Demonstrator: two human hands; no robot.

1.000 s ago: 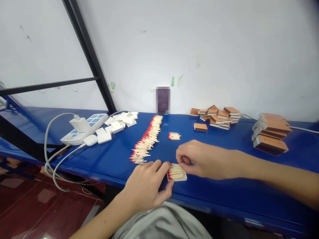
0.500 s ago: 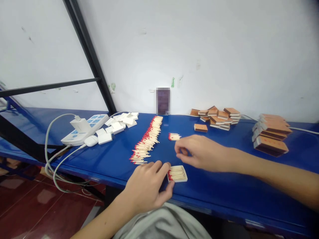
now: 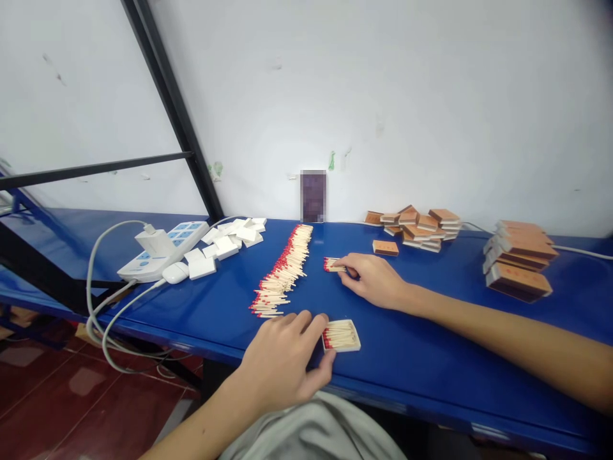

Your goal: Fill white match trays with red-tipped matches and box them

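My left hand (image 3: 292, 358) is closed on the left end of a white matchbox tray (image 3: 355, 349) near the table's front edge. Red-tipped matches (image 3: 339, 335) lie side by side inside that tray. Farther back, the thumb and forefinger of my right hand (image 3: 371, 278) pinch at a small bunch of matches (image 3: 330, 264) on the blue table. The fingertips cover the plain ends of the bunch, so how many they grip is hidden. A long slanting row of loose matches (image 3: 287, 262) lies to the left of both hands.
White tray pieces (image 3: 230, 239) are heaped at back left, beside a power strip (image 3: 163, 252) with white cables. Orange-brown matchboxes (image 3: 416, 227) sit in a pile at back right, one (image 3: 385, 248) in front. More matchboxes (image 3: 520, 262) are stacked farther right. A black frame (image 3: 167, 108) slants at left.
My right hand has moved from above the tray back and slightly left onto the small bunch of matches. My left hand stays at the tray.
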